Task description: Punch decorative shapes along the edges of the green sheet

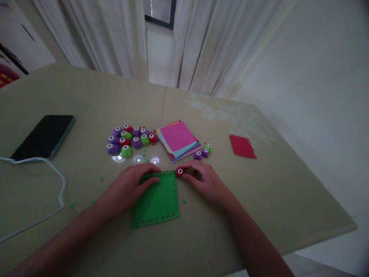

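A green sheet with small punched holes along its edges lies on the table. My left hand grips the sheet's upper left part, thumb on top and fingers at the far edge. In my right hand is a small red craft punch with a white top and a dark mark on it, pinched between thumb and fingers. The punch sits at the sheet's upper right corner; whether the paper is inside its slot cannot be made out.
Several purple, red and green craft punches stand behind my left hand. Beyond the sheet is a stack of coloured paper, with more punches beside it. A red punched sheet lies right. A tablet and white cable lie left.
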`<state>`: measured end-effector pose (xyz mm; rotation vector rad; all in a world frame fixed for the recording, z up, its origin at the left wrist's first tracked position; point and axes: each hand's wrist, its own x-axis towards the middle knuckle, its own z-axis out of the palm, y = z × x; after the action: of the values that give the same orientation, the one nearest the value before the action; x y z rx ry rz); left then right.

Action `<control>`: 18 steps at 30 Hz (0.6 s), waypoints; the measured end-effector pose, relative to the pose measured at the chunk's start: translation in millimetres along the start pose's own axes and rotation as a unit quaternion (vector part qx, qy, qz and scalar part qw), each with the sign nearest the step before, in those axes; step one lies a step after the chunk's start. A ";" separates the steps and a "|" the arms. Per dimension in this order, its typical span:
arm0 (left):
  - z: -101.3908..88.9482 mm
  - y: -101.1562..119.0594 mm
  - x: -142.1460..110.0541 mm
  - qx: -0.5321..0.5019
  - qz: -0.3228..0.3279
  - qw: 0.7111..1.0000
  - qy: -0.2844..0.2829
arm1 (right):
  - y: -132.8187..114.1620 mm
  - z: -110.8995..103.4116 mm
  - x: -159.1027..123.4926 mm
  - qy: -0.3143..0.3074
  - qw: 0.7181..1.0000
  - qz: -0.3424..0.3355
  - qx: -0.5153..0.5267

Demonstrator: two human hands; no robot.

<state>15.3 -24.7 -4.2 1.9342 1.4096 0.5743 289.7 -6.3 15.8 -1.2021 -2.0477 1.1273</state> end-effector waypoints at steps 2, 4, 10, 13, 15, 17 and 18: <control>-0.4 -0.7 0.3 -0.001 0.000 1.000 -0.002 | 0.9 -0.6 -0.3 0.001 1.000 -0.002 0.002; -1.2 -1.1 0.4 -0.002 -0.001 1.000 -0.002 | 2.6 -1.3 -0.7 0.008 1.000 0.001 -0.002; -4.2 0.7 0.2 -0.011 -0.008 1.000 0.002 | 5.3 -1.3 -1.5 0.020 1.000 -0.013 -0.011; -4.7 0.7 0.0 -0.014 -0.006 1.000 0.003 | 4.6 1.2 -1.1 0.019 0.999 -0.027 -0.019; -4.9 0.3 -0.1 -0.016 -0.006 1.000 0.007 | 5.0 2.9 -0.5 0.016 0.999 -0.026 -0.028; -5.1 0.3 -0.1 -0.018 -0.008 1.000 0.008 | 5.9 3.8 0.2 0.013 0.999 -0.025 -0.037; -5.2 0.4 0.0 -0.021 -0.009 1.000 0.008 | 6.2 4.0 0.5 0.012 0.999 -0.026 -0.038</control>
<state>12.0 -23.4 -0.4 1.8862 1.4124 0.6077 289.3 -5.8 8.4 -1.1869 -2.1081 1.0141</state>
